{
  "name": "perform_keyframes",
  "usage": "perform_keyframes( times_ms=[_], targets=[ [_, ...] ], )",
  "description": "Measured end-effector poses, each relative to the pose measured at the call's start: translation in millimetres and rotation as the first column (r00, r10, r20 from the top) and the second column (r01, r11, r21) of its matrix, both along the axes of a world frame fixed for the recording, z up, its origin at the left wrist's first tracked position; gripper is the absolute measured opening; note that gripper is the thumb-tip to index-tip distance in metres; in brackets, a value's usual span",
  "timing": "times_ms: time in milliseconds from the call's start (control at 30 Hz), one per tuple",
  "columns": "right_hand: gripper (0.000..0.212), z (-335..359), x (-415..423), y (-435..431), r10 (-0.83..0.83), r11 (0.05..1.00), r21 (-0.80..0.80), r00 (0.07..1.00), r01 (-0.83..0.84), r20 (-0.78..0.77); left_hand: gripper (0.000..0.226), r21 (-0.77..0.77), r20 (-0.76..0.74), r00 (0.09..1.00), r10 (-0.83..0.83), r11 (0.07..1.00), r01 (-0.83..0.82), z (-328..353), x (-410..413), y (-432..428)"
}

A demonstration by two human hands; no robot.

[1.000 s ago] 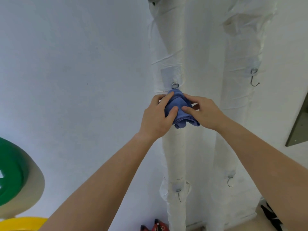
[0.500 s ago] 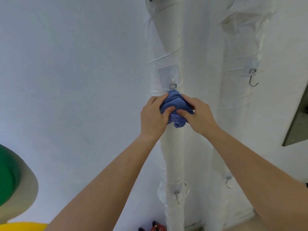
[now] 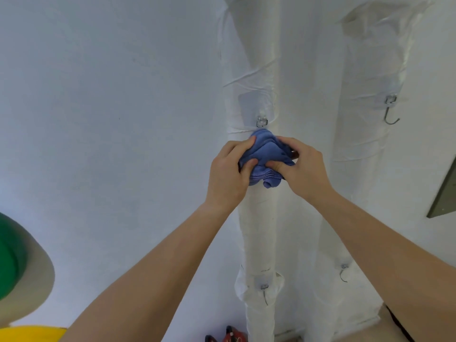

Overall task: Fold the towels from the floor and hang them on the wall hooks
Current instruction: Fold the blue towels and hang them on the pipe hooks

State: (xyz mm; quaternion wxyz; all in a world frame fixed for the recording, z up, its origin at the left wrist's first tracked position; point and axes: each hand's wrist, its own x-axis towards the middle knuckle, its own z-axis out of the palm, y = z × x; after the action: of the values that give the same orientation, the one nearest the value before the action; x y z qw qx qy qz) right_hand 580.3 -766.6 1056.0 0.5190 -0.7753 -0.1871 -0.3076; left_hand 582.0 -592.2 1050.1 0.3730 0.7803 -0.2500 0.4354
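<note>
Towel (image 3: 265, 149) bunched, pinched by left grip (image 3: 228, 174) and right grip (image 3: 306, 169); hook (image 3: 262, 121) at 12 o'clock. Hold folds tight, seat fully before release.

Green round object (image 3: 12, 255) lower left, yellow edge (image 3: 32, 334) beneath, grey panel (image 3: 445, 191) right

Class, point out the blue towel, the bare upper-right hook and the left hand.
blue towel (image 3: 266, 149): head view, upper folds.
upper-right hook (image 3: 387, 114): head view, straight shank.
left hand (image 3: 226, 177): head view, back of hand.
</note>
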Motion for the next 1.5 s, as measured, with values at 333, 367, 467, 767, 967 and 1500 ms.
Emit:
perform_keyframes(
  times_ms=[333,367,467,767,967,1500],
  targets=[
    [0.04,-0.8,-8.0,4.5,-0.015,1.0,-0.007,0.998,0.015,-0.06,0.037,-0.025,-0.038,0.999,0.037,0.999,-0.038,1.9,-8.6,-5.1],
    [0.042,-1.5,-8.7,4.0,-0.018,1.0,-0.022,0.997,0.017,-0.069,0.038,-0.033,-0.063,0.997,0.033,0.999,-0.035,1.9,-10.7,-5.3],
    [0.045,-2.9,-13.0,6.9,-0.027,0.999,-0.027,0.997,0.025,-0.07,0.04,-0.038,-0.129,0.991,0.037,0.998,-0.042,3.9,-14.5,-5.9],
    [0.05,-11.6,-34.4,0.3,-0.011,0.981,-0.196,0.989,-0.018,-0.145,0.039,0.175,-0.108,0.99,0.093,0.982,-0.073,8.1,-34.2,8.8],
    [0.055,-24.7,-17.7,14.4,-0.088,0.992,-0.095,0.99,0.077,-0.113,0.044,-0.003,-0.248,0.965,0.085,0.996,-0.089,-1.3,-30.7,-9.2],
    [0.041,45.6,-59.7,-1.0,-0.224,0.88,-0.455,0.964,0.138,-0.141,0.05,0.155,-0.39,0.911,0.136,0.985,-0.081,63.9,-75.9,5.8]
  ],
)
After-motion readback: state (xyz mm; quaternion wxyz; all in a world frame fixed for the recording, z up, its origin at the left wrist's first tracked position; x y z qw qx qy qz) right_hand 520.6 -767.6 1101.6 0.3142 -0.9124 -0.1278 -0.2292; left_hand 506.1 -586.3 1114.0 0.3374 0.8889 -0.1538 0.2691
